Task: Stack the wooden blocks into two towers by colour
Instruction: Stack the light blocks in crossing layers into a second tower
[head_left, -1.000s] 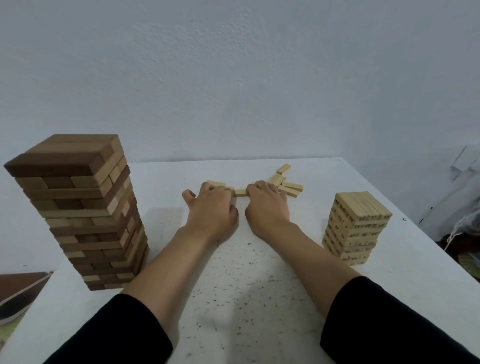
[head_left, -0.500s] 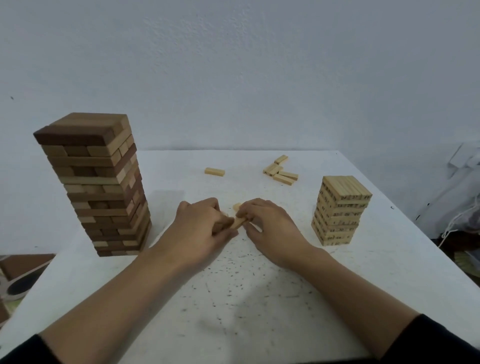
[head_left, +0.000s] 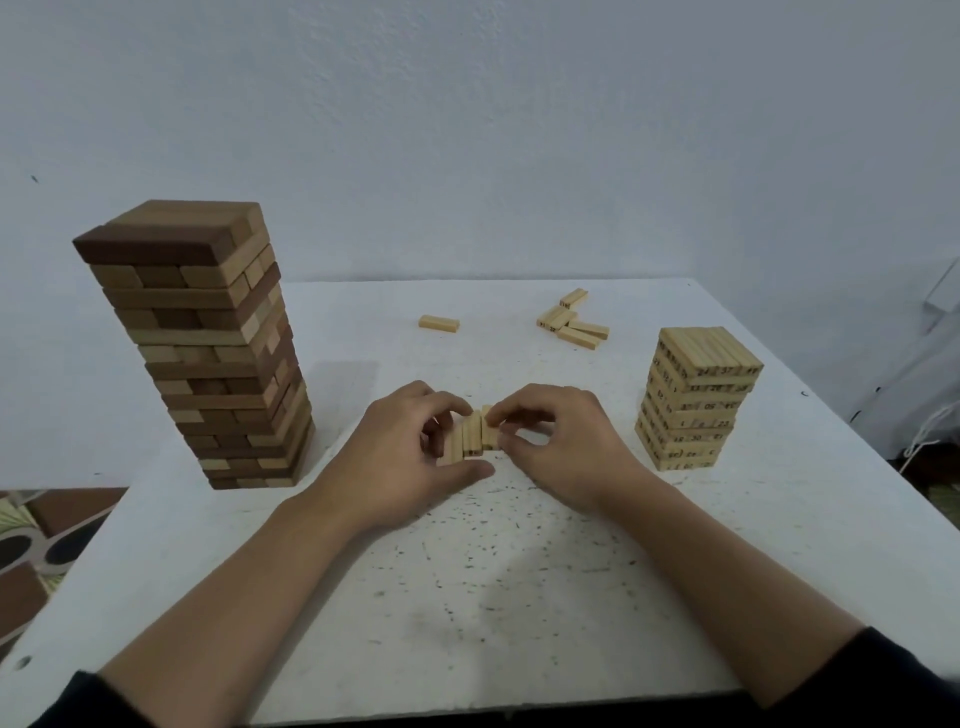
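A tall tower of brown blocks (head_left: 208, 353) stands at the table's left. A shorter tower of pale numbered blocks (head_left: 696, 400) stands at the right. At the table's middle, a small bunch of pale blocks (head_left: 474, 435) is held side by side between both hands. My left hand (head_left: 410, 452) grips the bunch from the left with thumb below. My right hand (head_left: 556, 441) pinches it from the right with curled fingers. One loose pale block (head_left: 439, 322) and a small heap of several pale blocks (head_left: 574, 321) lie near the far edge.
The white speckled table (head_left: 493, 587) ends just behind the loose blocks, against a pale wall. A patterned floor (head_left: 31, 551) shows past the left edge. White cords (head_left: 930, 441) hang at the right edge.
Both hands drew back from the far pile toward the table's middle, bringing pale blocks with them. They now hold these blocks gathered side by side. One single block stayed behind at the back.
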